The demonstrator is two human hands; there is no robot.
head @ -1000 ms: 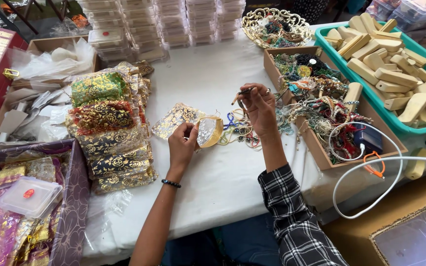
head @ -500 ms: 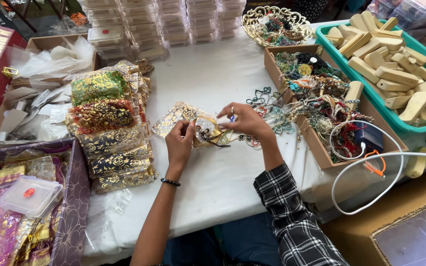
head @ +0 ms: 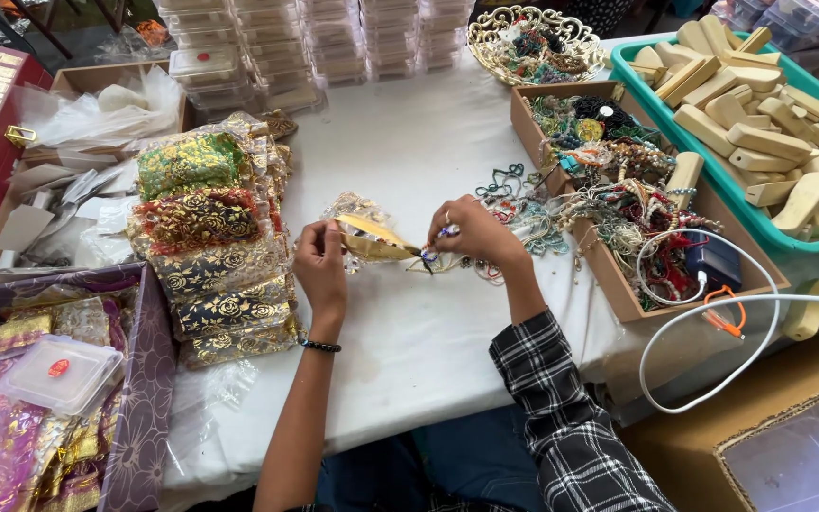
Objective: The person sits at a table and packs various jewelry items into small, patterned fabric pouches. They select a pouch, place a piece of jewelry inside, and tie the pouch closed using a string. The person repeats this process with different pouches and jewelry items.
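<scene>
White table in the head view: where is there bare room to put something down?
The white table is bare between the stacks of clear plastic boxes and the two hands, and again along the near edge below them. It is crowded left by the pile of brocade pouches, right by the cardboard box of beaded jewellery.

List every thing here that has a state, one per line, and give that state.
Gold pouch: held open, pinched by left hand.
Beads: pinched in right hand at the pouch mouth.
Cardboard box: open, full of jewellery.
Green tray: full of wooden blocks.
</scene>
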